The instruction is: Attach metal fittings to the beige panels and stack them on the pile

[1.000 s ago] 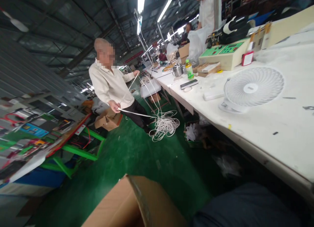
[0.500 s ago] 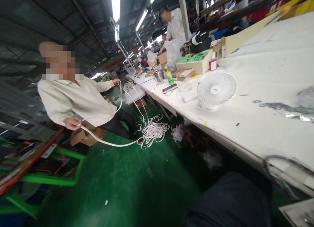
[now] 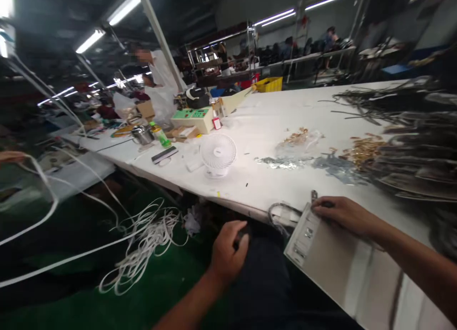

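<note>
My left hand (image 3: pixel 226 254) is closed round a small black object (image 3: pixel 242 235) over my dark-clad leg, left of the board; its kind cannot be made out. My right hand (image 3: pixel 339 215) is at the upper edge of a pale board (image 3: pixel 335 268), fingers bent over a small dark piece (image 3: pixel 327 204). A small metal end (image 3: pixel 314 195) shows just past those fingertips; blur hides whether it belongs to the dark piece. Metal parts lie in a strip (image 3: pixel 303 239) along the board's left end. Beside the board, a dark cable loop (image 3: pixel 276 208) hangs at the table's front edge.
On the white table (image 3: pixel 260 130) stand a white fan (image 3: pixel 218 154), a control box (image 3: pixel 194 120) and a bottle (image 3: pixel 160 135). Gold parts (image 3: pixel 364 149) and stacked dark pieces (image 3: pixel 410 158) lie at right. Tangled white cord (image 3: pixel 150 244) lies on the green floor; a co-worker's hand (image 3: pixel 12 157) holds some.
The view has swung right. Both my hands and the board now show, along with the gold parts and dark stacks. The co-worker has mostly left the view at the left.
</note>
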Tool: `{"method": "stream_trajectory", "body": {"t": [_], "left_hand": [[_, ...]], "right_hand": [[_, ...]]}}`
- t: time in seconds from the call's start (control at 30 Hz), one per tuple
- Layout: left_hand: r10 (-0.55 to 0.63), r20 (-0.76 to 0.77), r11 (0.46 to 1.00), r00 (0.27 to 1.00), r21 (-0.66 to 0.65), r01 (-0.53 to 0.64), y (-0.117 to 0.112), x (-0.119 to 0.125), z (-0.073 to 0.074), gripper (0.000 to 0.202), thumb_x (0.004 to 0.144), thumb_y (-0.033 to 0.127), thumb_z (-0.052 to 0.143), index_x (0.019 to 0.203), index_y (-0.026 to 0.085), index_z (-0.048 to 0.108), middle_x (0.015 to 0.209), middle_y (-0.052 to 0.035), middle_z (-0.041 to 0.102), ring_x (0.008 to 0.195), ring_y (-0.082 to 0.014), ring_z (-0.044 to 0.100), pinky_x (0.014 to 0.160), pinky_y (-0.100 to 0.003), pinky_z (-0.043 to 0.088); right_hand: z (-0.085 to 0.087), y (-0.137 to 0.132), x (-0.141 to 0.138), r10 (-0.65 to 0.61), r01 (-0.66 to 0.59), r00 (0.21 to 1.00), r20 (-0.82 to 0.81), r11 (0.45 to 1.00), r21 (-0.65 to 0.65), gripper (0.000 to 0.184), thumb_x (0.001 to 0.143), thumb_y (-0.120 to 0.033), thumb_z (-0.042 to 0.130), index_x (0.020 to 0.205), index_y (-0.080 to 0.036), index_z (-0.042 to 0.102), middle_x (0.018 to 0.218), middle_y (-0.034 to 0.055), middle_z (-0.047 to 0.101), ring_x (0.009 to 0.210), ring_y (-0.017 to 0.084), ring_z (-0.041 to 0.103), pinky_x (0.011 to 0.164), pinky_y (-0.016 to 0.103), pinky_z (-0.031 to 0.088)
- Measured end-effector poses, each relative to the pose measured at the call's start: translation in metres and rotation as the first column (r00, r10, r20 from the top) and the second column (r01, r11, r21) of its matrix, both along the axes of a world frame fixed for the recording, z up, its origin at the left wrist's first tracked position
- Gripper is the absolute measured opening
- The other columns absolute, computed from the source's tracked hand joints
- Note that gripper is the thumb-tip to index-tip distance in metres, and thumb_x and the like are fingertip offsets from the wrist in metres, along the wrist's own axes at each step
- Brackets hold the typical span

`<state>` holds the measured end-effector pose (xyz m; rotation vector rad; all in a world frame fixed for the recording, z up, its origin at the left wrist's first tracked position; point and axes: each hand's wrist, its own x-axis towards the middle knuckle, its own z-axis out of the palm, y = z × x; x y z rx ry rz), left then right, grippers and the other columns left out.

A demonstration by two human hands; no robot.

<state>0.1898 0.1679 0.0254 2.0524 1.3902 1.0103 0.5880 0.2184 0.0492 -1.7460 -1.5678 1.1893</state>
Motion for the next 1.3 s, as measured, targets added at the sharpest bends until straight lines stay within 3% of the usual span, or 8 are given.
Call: {"method": "stream_trajectory", "body": {"t": [0.07,0.13,0.27,0.5,0.73,0.87,1.03,1.3], "left_hand": [[-0.268,-0.051,0.944,0.962,0.186,0.272,0.033,0.06,0.014,0.034,0.103,0.033,0.056,0.132,0.022,0.072,0.132,-0.0104,0.075,0.125,-0.0248,0.068,0.115,-0.044,0.056],[-0.43,-0.171,0.86,0.887,0.221,0.46,0.054,0.108,0.016,0.036,0.101,0.032,0.061,0.134,0.021,0.071,0.139,-0.0092,0.073,0.135,-0.0263,0.064,0.122,-0.045,0.05],[-0.494,-0.41,0.799,0.767,0.134,0.587,0.073,0.153,-0.003,0.038,0.099,0.037,0.068,0.134,0.021,0.072,0.141,-0.0077,0.073,0.133,-0.0289,0.064,0.116,-0.049,0.051],[-0.463,-0.404,0.827,0.789,0.123,0.548,0.077,0.157,-0.016,0.032,0.099,0.037,0.07,0.128,0.024,0.074,0.134,-0.0039,0.075,0.12,-0.0257,0.066,0.108,-0.048,0.049],[-0.483,-0.299,0.845,0.823,0.086,0.527,0.086,0.162,-0.024,0.027,0.094,0.028,0.075,0.121,0.026,0.08,0.13,-0.0018,0.077,0.115,-0.0233,0.069,0.127,-0.05,0.037],[-0.488,-0.277,0.844,0.827,0.091,0.528,0.088,0.163,-0.025,0.027,0.095,0.027,0.074,0.121,0.025,0.081,0.13,-0.0019,0.078,0.115,-0.0238,0.069,0.116,-0.046,0.047],[-0.478,-0.246,0.857,0.844,0.083,0.509,0.088,0.163,-0.023,0.026,0.094,0.026,0.076,0.118,0.023,0.081,0.128,-0.0006,0.079,0.113,-0.0247,0.07,0.109,-0.045,0.05],[-0.463,-0.214,0.869,0.86,0.079,0.488,0.089,0.165,-0.027,0.023,0.093,0.028,0.078,0.116,0.023,0.081,0.126,-0.0002,0.08,0.113,-0.0239,0.07,0.107,-0.044,0.05]], "right_hand": [[0.005,0.002,-0.005,0.017,-0.017,0.999,-0.032,1.0,-0.022,0.059,0.077,-0.074,0.075,0.097,-0.018,0.082,0.058,0.0006,0.058,0.054,0.02,0.054,0.053,0.03,0.041],[0.008,0.003,-0.007,0.025,-0.027,0.999,-0.035,0.999,-0.043,0.055,0.079,-0.071,0.074,0.098,-0.02,0.081,0.058,-0.0003,0.058,0.053,0.019,0.053,0.052,0.029,0.04],[0.007,0.0,-0.006,0.057,-0.059,0.998,-0.036,0.997,-0.059,0.05,0.079,-0.066,0.071,0.098,-0.02,0.08,0.058,-0.0013,0.057,0.052,0.018,0.051,0.051,0.028,0.039],[-0.002,-0.003,-0.006,0.033,-0.035,0.997,0.068,0.999,0.019,0.037,0.078,-0.052,0.066,0.09,-0.02,0.082,0.067,0.0023,0.067,0.058,0.019,0.056,0.056,0.03,0.043],[-0.005,-0.006,-0.006,-0.09,0.095,0.99,0.106,0.995,-0.044,0.04,0.076,-0.053,0.068,0.093,-0.019,0.081,0.06,0.0011,0.061,0.053,0.018,0.052,0.049,0.028,0.041],[-0.01,-0.006,-0.008,-0.117,0.122,0.992,0.049,0.986,-0.118,0.051,0.073,-0.062,0.069,0.099,-0.019,0.079,0.056,-0.0019,0.054,0.051,0.018,0.05,0.046,0.029,0.042],[-0.012,-0.002,-0.013,-0.101,0.113,0.989,0.106,0.987,-0.112,0.041,0.075,-0.057,0.068,0.091,-0.02,0.077,0.054,-0.0025,0.053,0.047,0.017,0.047,0.046,0.029,0.039],[-0.017,0.001,-0.014,-0.112,0.1,0.933,0.341,0.994,0.053,0.018,0.082,-0.041,0.07,0.084,-0.024,0.077,0.08,0.0031,0.075,0.08,0.026,0.069,0.073,0.034,0.046]]}}
